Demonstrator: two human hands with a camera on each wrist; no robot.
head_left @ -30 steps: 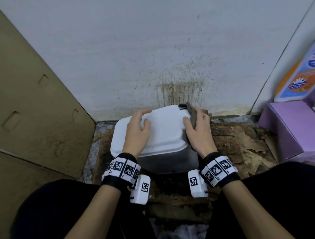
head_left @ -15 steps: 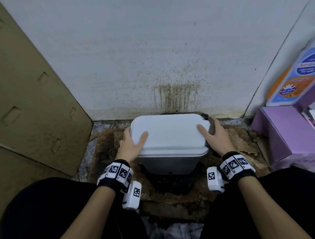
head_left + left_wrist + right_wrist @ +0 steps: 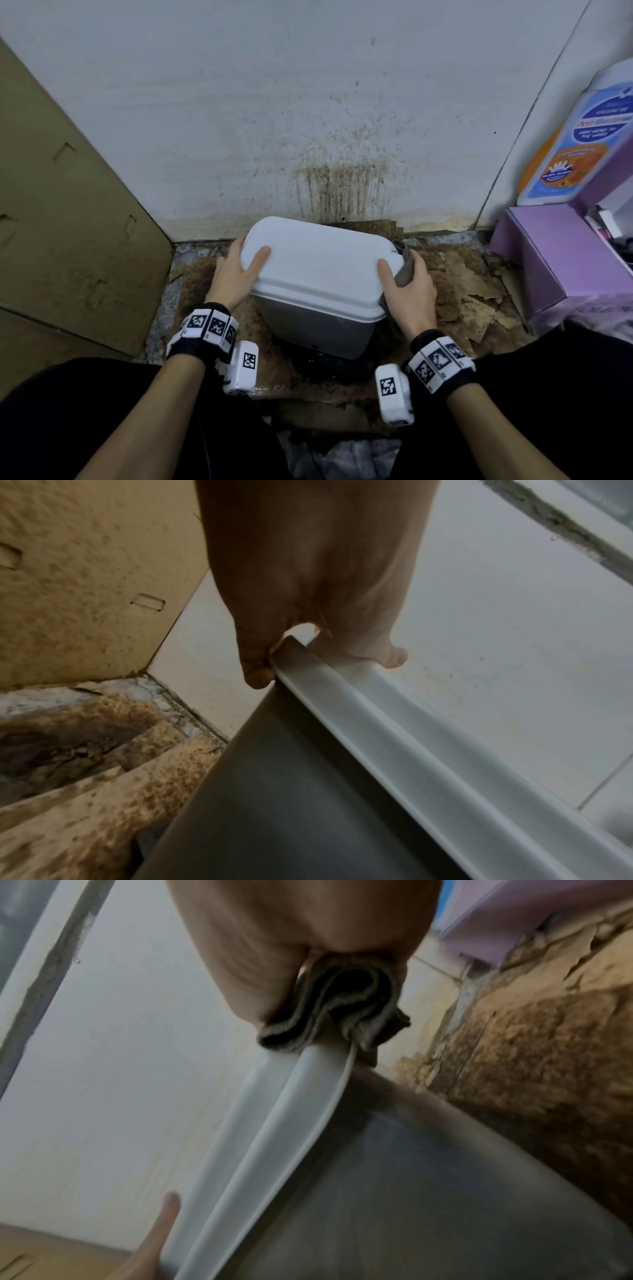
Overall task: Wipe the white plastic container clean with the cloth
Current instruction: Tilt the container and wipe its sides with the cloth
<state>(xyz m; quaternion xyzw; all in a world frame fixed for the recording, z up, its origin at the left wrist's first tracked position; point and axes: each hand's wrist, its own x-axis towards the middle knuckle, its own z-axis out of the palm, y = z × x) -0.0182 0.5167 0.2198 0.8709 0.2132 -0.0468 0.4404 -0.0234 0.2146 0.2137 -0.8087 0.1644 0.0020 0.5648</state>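
Observation:
The white plastic container has a white lid and a greyish body, and stands on the dirty floor against the stained wall. My left hand grips its left end, thumb on the lid, fingers under the rim. My right hand grips the right end with its thumb on the lid. A folded grey-brown cloth is pressed between that palm and the lid's edge. In the right wrist view the cloth bunches over the rim.
A cardboard sheet leans at the left. A purple box with a large bottle on it stands at the right. Torn, stained cardboard covers the floor. My dark-clothed knees fill the bottom corners.
Both hands moved from the lid's top to its two ends. The container turned so its long side now runs left to right, slightly skewed. The cloth stayed in my right hand.

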